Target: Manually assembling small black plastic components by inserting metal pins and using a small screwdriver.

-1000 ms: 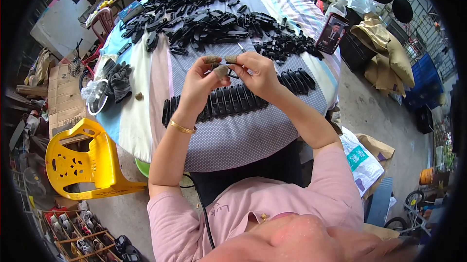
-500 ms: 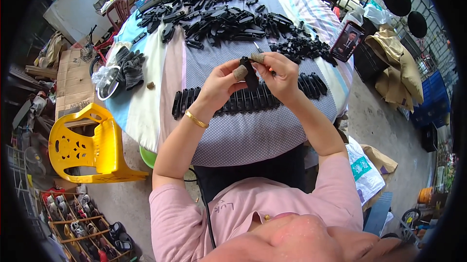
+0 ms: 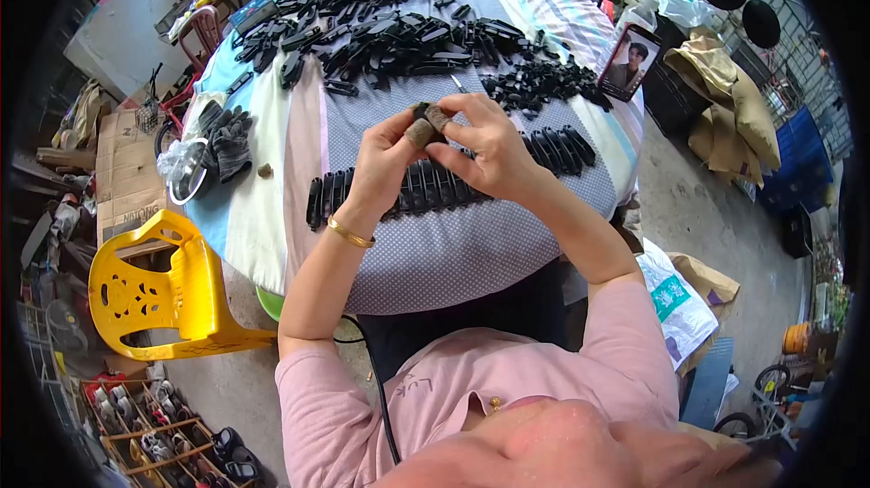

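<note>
My left hand [image 3: 382, 154] is closed around a small black plastic piece [image 3: 420, 110], most of it hidden by the fingers. From the other side my right hand [image 3: 485, 145] presses its taped fingertip against the same piece, its thumb bent below. Brown tape is wrapped round a digit of each hand. Beneath the hands, a neat row of long black plastic pieces [image 3: 566, 151] stands side by side on the dotted cloth. Just beyond lies a slim pointed tool [image 3: 459, 83], beside a heap of small black parts [image 3: 544, 80].
Large piles of long black pieces [image 3: 390, 39] cover the table's far side. A phone [image 3: 629, 62] stands upright at the right. Dark gloves [image 3: 228, 139] and a white-rimmed bowl [image 3: 188, 178] lie at the left edge. A yellow chair [image 3: 186, 284] stands to the left.
My hands have closed in around the black piece, which hung in plain sight and is now mostly covered. My right fingers have come over its top. The view has shifted slightly.
</note>
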A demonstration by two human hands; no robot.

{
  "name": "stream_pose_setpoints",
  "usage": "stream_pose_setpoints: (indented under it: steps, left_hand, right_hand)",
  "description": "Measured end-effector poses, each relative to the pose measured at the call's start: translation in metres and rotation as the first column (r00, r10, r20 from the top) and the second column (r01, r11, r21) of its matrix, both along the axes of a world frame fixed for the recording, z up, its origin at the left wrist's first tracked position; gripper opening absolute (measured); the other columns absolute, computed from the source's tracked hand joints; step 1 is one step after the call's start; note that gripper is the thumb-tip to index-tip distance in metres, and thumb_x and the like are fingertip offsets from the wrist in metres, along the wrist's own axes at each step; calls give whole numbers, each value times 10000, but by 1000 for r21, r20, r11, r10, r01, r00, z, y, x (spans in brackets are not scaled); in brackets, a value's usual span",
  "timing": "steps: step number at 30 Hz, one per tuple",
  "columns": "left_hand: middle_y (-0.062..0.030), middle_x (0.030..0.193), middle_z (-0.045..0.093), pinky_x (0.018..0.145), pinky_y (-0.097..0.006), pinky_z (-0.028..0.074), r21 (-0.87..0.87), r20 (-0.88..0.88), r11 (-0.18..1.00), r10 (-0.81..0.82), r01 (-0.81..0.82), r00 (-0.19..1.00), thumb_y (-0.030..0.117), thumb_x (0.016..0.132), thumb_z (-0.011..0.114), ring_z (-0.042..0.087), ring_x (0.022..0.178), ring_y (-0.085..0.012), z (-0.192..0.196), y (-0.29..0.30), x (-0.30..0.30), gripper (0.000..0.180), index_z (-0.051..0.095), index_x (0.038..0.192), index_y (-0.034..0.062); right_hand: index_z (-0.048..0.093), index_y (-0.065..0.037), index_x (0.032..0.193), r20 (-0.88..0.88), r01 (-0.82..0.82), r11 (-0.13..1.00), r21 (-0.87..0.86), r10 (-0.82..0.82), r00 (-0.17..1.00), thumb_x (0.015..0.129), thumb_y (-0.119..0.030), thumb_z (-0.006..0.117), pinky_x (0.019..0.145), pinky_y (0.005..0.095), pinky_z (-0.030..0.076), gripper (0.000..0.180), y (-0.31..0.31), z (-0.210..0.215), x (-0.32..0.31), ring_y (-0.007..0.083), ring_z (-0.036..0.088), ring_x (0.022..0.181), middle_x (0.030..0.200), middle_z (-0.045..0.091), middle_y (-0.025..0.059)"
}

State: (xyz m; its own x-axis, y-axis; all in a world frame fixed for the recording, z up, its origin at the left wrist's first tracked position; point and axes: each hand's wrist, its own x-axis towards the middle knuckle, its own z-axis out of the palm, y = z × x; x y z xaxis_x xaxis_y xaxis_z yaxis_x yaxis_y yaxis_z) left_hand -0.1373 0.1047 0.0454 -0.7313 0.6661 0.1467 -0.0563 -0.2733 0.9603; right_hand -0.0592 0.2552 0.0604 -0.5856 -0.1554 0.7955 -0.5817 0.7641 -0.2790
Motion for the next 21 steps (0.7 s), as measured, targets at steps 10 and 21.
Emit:
stream_pose_setpoints:
  steps: [10,21]
  left_hand:
    - [-70,1127,486,769,-266,513,-36,-42,999,29,-31,999,266,918,491,549,949,-150,-8,9,5,378,502,1182,-4]
    - [-62,1038,568,735,-254,497,-193,-79,980,-59,42,995,297,929,461,545,908,-123,-11,11,7,356,554,1132,20]
  right_hand:
    - [619,-51,1072,242,405,897,-177,-359,901,709,-56,661,620,241,490,366,57,6,42,129,593,688,811,630,89]
    - [641,-12,981,567,664,747,48,-567,597,774,-202,642,610,293,452,281,161,-57,87,187,577,650,800,627,121]
